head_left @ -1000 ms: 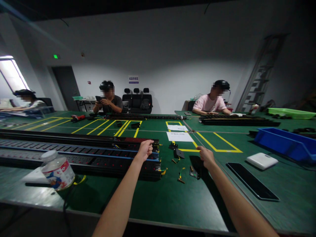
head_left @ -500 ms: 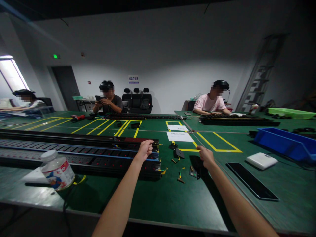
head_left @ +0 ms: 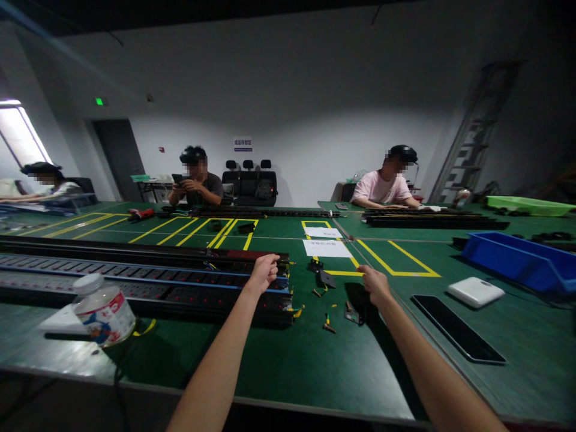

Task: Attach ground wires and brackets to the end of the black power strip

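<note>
Across the green table (head_left: 288,360), which fills the whole room in front of me, long black power strips (head_left: 135,282) lie side by side along the left half, their near ends stopping about mid-table. Three other people sit at the far edge. Toward the right edge sits a blue bin (head_left: 513,261), then a dark flat slab (head_left: 456,329) like a phone, and a small white box (head_left: 476,291) beside it. At the near left corner a clear plastic bottle (head_left: 102,310) leans tilted on its side. The person's left hand (head_left: 263,271) is curled closed over the end of the strips, fingers pinched on something at the top rail, though I cannot tell just what it grips. The right hand (head_left: 375,285) rests knuckles-up near the table's middle, loosely closed over a small black plate (head_left: 357,300); whether it truly holds the plate I cannot tell. Between the hands lie tiny yellow-green wire pieces (head_left: 330,318) and another black plate (head_left: 324,279). To my eye the risk is small parts: a sweep of either forearm could scatter those wire bits, and a tug on the strip end could drag its loose leads.
</note>
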`<state>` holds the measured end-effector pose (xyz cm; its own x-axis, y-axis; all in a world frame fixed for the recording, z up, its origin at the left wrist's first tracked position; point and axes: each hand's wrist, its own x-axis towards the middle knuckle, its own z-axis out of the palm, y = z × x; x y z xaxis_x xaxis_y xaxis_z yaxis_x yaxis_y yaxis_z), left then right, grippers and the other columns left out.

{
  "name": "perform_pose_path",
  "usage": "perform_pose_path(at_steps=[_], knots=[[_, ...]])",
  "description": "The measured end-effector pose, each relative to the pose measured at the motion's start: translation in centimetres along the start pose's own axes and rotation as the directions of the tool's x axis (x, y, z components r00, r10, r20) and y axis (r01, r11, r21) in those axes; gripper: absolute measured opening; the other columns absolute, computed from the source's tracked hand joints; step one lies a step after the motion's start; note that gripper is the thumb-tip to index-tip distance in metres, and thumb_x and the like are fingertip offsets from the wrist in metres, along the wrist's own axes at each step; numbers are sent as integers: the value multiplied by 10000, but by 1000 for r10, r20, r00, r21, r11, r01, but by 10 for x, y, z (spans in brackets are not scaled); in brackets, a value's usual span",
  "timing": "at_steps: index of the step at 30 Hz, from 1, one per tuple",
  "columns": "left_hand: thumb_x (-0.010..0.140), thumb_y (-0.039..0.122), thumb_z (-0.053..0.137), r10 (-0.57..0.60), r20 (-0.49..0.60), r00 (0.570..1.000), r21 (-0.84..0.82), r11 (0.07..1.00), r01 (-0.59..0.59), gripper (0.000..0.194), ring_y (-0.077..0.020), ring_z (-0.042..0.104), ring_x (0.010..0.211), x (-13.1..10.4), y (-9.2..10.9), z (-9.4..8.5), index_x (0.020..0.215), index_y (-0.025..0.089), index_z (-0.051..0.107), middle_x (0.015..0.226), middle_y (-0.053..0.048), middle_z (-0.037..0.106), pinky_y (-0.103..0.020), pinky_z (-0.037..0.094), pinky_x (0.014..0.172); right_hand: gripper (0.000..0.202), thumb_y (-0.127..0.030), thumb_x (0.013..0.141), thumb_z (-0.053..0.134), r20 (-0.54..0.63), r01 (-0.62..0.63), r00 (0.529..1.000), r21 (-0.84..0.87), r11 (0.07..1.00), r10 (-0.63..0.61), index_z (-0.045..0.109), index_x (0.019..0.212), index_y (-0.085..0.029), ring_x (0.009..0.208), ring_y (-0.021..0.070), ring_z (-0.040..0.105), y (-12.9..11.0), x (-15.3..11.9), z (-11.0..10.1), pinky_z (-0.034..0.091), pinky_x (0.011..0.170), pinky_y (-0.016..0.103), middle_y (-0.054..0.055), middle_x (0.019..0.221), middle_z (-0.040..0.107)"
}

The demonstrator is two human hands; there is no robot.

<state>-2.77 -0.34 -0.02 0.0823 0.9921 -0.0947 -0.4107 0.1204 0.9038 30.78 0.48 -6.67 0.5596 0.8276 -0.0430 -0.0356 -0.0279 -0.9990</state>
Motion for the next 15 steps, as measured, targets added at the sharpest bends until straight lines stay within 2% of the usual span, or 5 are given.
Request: perform_pose_path(at_steps=[4,15], knots=[[726,234,712,5,-6,1000,3,1000,-5,251,-16,183,353,0,0,0,712,191,465,449,147,225,-158,81,366,215,-317,635,652,6,-50,999,32,998,50,645,750,-136,379,50,209,-2,-2,0,151,339,190,-118,440,283],[707,226,713,6,-3,1000,-3,1000,-6,251,-18,183,359,1,-2,-1,704,191,465,452,145,235,-159,85,366,197,-309,645,649,4,-44,999,28,999,44,645,739,-136,380,49,203,-1,0,0,146,343,190,-119,444,276]])
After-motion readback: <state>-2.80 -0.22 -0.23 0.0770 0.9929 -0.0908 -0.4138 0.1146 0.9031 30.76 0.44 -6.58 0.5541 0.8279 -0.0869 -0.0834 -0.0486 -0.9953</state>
